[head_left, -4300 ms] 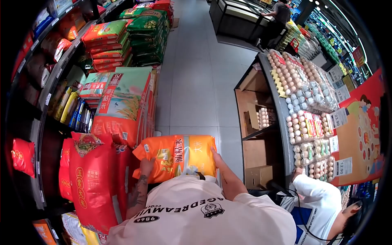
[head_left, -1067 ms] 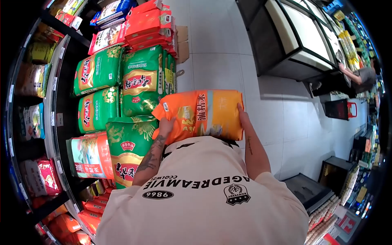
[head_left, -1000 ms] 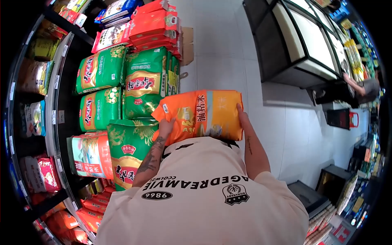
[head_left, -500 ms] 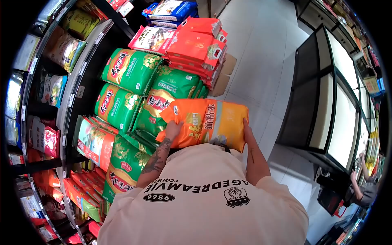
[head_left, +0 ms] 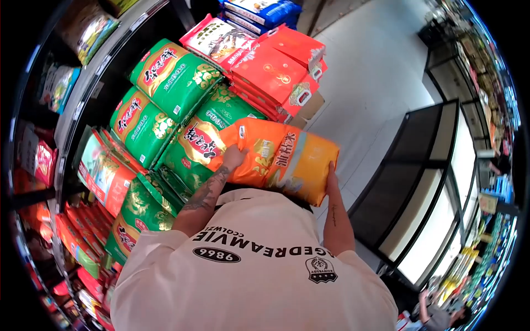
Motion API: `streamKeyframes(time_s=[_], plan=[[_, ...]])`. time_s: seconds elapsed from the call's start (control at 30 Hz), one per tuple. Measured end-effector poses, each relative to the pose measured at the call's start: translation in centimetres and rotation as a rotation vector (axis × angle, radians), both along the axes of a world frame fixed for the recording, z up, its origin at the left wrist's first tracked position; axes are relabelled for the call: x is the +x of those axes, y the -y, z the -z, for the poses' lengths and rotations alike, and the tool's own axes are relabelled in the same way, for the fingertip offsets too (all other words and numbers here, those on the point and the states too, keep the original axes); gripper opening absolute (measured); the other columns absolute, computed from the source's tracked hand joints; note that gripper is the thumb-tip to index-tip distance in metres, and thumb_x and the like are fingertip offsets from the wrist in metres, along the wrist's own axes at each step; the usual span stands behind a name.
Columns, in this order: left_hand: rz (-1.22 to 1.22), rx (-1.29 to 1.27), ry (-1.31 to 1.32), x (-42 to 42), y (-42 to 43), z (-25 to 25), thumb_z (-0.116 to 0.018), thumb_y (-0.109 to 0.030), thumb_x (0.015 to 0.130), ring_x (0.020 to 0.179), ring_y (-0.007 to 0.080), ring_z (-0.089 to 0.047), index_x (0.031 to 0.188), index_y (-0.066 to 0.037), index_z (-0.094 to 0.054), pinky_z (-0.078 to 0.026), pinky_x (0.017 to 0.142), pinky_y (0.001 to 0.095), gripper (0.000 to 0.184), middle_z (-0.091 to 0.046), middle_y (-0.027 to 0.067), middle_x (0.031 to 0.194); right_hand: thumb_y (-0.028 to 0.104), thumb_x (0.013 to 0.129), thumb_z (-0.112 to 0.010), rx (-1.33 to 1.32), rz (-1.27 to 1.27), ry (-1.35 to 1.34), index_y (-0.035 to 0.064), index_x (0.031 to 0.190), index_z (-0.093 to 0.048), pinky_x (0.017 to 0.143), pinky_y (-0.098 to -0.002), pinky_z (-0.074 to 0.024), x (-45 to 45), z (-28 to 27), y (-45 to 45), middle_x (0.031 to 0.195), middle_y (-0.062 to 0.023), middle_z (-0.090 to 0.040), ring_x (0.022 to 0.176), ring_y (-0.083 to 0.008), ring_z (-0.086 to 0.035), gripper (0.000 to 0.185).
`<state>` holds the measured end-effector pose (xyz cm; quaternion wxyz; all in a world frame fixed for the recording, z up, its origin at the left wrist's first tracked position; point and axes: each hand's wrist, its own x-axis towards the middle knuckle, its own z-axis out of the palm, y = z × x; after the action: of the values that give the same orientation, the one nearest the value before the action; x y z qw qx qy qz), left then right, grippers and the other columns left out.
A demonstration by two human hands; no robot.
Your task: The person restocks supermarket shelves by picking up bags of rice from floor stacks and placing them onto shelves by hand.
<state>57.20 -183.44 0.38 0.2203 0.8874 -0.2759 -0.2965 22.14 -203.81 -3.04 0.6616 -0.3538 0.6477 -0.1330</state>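
An orange rice bag (head_left: pixel 284 157) lies sideways in front of my chest, held between both hands. My left hand (head_left: pixel 234 158) grips its left end, fingers closed on the orange plastic. At the bag's right end, my right hand (head_left: pixel 331 175) presses against the yellow side, its fingers partly hidden behind the bag. Just beyond and left of my left hand is a green rice bag (head_left: pixel 185 160) in a stack, partly covered by the orange bag. Another green bag (head_left: pixel 190 91) rests farther back.
Red bags (head_left: pixel 270 71) are piled at the top centre, with blue bags (head_left: pixel 259 14) behind. A shelf (head_left: pixel 72 116) of packages runs along the left. Black-framed cases (head_left: pixel 425 193) stand right of the grey floor (head_left: pixel 367 88). Another person (head_left: pixel 439 317) is at the lower right.
The view has swung right, with the cases now slanting across the right side. The orange bag has stayed between both hands and tilted, its right end lower. The red stack appears closer.
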Motion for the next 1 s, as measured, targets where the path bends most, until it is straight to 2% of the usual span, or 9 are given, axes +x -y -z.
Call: streamKeyframes(time_s=[0.13,0.27,0.37,0.47,0.57,0.63,0.83,0.97,1.0], plan=[[-0.198,0.049,0.005,-1.6,-3.4,-1.5,-0.062,-0.047,0.077,0.079,0.0389,-0.061,0.085,0.003,-0.060,-0.048,0.068,0.0452,0.051,-0.062,0.0239,0.084,0.063,0.084,-0.045,0.078,-0.177,0.084,-0.0054,0.125,-0.044,0.084,-0.0337,-0.0456,4.2,-2.4,2.3,0.115,-0.0154,-0.056,0.103,-0.0236,-0.055,0.079],[-0.428,0.119,0.006,-6.6,-8.5,-0.3,-0.062,-0.047,0.077,0.079,0.0384,-0.061,0.082,0.005,-0.060,-0.049,0.069,0.0442,0.052,-0.062,0.0243,0.083,0.061,0.085,-0.044,0.146,-0.422,0.084,-0.0031,0.128,-0.042,0.086,-0.0338,-0.0445,5.4,5.0,5.2,0.119,-0.0146,-0.054,0.104,-0.0234,-0.054,0.077],[-0.638,0.162,-0.023,-11.5,-12.2,-1.6,-0.062,-0.047,0.077,0.080,0.0393,-0.061,0.080,0.006,-0.060,-0.049,0.070,0.0443,0.053,-0.062,0.0261,0.083,0.060,0.086,-0.044,0.203,-0.598,0.306,-0.0033,0.127,-0.042,0.084,-0.0335,-0.0456,7.5,8.5,4.3,0.118,-0.0148,-0.054,0.102,-0.0235,-0.055,0.076],[-0.839,0.190,-0.035,-15.6,-16.7,-1.4,-0.062,-0.047,0.078,0.082,0.0395,-0.061,0.082,0.006,-0.061,-0.049,0.070,0.0441,0.053,-0.062,0.0265,0.085,0.063,0.084,-0.044,0.295,-0.795,0.247,0.0016,0.127,-0.044,0.086,-0.0330,-0.0445,11.5,6.2,2.0,0.116,-0.0110,-0.056,0.103,-0.0209,-0.055,0.075],[-1.114,0.048,-0.024,-20.7,-21.3,0.0,-0.062,-0.047,0.078,0.083,0.0394,-0.061,0.084,0.007,-0.061,-0.049,0.071,0.0439,0.054,-0.062,0.0272,0.086,0.063,0.084,-0.044,0.276,-1.160,-0.202,0.0034,0.128,-0.043,0.088,-0.0320,-0.0431,15.2,3.5,-0.3,0.119,-0.0096,-0.055,0.105,-0.0200,-0.053,0.075],[-1.177,0.042,-0.068,-24.1,-24.3,1.1,-0.061,-0.047,0.078,0.083,0.0393,-0.061,0.085,0.007,-0.061,-0.049,0.071,0.0439,0.055,-0.061,0.0275,0.086,0.064,0.082,-0.047,0.164,-1.161,-0.066,-0.0021,0.122,-0.048,0.081,-0.0311,-0.0453,15.5,3.8,-4.0,0.112,-0.0120,-0.058,0.096,-0.0199,-0.056,0.077],[-1.339,0.029,-0.117,-31.9,-34.2,3.1,-0.062,-0.048,0.078,0.084,0.0400,-0.060,0.085,0.008,-0.060,-0.048,0.071,0.0440,0.056,-0.061,0.0278,0.086,0.061,0.084,-0.045,0.177,-1.399,-0.027,0.0036,0.130,-0.042,0.093,-0.0327,-0.0390,18.0,8.2,-13.7,0.125,-0.0097,-0.052,0.110,-0.0210,-0.050,0.074],[-1.461,-0.086,-0.052,-36.8,-42.7,5.7,-0.063,-0.048,0.076,0.085,0.0406,-0.060,0.085,0.008,-0.061,-0.048,0.071,0.0442,0.057,-0.061,0.0284,0.086,0.068,0.079,-0.047,0.019,-1.423,0.045,-0.0047,0.116,-0.053,0.069,-0.0291,-0.0459,16.8,7.0,-24.3,0.100,-0.0119,-0.061,0.083,-0.0191,-0.057,0.082],[-1.516,-0.085,-0.080,-37.8,-44.6,5.7,-0.063,-0.048,0.076,0.085,0.0405,-0.060,0.085,0.008,-0.061,-0.048,0.071,0.0442,0.057,-0.061,0.0285,0.086,0.068,0.078,-0.047,-0.054,-1.477,0.021,-0.0051,0.115,-0.054,0.068,-0.0295,-0.0458,16.7,6.0,-26.9,0.098,-0.0122,-0.061,0.081,-0.0195,-0.058,0.082]])
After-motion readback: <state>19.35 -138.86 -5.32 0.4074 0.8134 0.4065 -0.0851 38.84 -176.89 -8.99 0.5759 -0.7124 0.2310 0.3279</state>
